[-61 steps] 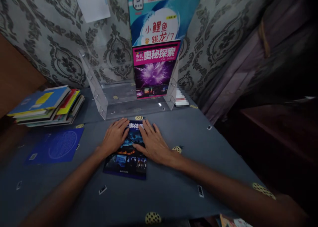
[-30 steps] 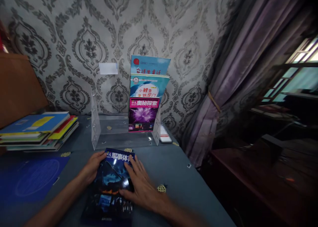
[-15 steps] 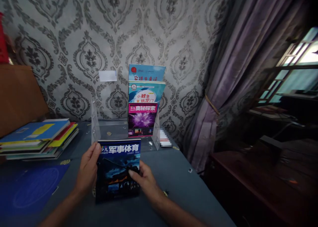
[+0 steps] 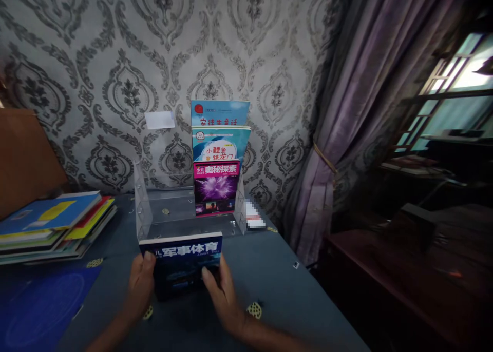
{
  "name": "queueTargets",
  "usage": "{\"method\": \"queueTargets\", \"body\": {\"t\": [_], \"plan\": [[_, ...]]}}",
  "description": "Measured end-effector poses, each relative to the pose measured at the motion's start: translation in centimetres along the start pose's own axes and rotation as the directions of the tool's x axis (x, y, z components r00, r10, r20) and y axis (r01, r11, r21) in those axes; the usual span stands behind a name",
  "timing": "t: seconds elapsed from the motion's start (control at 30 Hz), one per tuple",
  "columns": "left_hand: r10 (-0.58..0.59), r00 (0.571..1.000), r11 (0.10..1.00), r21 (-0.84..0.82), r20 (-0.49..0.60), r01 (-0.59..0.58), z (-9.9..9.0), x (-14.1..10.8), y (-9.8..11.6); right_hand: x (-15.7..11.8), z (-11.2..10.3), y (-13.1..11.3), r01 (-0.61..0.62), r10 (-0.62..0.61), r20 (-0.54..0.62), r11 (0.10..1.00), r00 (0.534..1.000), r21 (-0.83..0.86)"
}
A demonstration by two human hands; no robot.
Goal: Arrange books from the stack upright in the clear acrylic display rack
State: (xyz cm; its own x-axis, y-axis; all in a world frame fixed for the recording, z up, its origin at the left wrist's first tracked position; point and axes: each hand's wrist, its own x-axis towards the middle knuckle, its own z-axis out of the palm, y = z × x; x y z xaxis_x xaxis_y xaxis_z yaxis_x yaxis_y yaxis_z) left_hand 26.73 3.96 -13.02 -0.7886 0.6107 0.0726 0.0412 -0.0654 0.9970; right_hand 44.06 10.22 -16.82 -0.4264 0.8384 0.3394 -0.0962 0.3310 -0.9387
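Observation:
Between my two hands is a dark blue book (image 4: 181,272) with white Chinese lettering, its top edge tipped away so the cover looks foreshortened. My left hand (image 4: 141,285) grips its left side, thumb on the front. On the right side, my right hand (image 4: 223,290) pinches it with the thumb across the cover. Just beyond stands a clear tiered rack (image 4: 140,203). Its right half bears a purple and black book (image 4: 216,188) in front, a teal book (image 4: 221,142) behind that, and a light blue book (image 4: 221,112) at the back.
At the left lies a stack of books (image 4: 57,213) beside a brown board (image 4: 29,157), with a blue sheet (image 4: 46,308) nearer me. A pixelated white item (image 4: 254,214) rests right of the rack. A purple curtain (image 4: 311,213) hangs at the table's right.
The book has tilted back, its top edge now toward the rack and its cover more foreshortened. Both hands have kept their hold. The camera view has shifted slightly.

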Motion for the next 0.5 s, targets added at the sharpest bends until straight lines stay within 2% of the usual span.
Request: {"method": "queueTargets", "body": {"t": [0.17,0.37,0.5], "plan": [[-0.045,0.999,0.999,-0.009,0.018,0.045,-0.2,-0.1,-2.1,-0.5,-0.5,0.4,-0.040,0.042,0.041,0.998,0.998,-0.041],[-0.007,0.999,0.999,0.047,0.053,0.005,-0.6,0.0,-2.8,-1.0,-1.5,0.5,-0.106,0.110,0.075,0.993,0.991,-0.052],[-0.036,0.999,0.995,0.090,0.037,0.032,-0.8,0.5,-3.3,-1.1,-1.8,0.9,-0.115,0.122,0.115,0.991,0.986,-0.066]]}}
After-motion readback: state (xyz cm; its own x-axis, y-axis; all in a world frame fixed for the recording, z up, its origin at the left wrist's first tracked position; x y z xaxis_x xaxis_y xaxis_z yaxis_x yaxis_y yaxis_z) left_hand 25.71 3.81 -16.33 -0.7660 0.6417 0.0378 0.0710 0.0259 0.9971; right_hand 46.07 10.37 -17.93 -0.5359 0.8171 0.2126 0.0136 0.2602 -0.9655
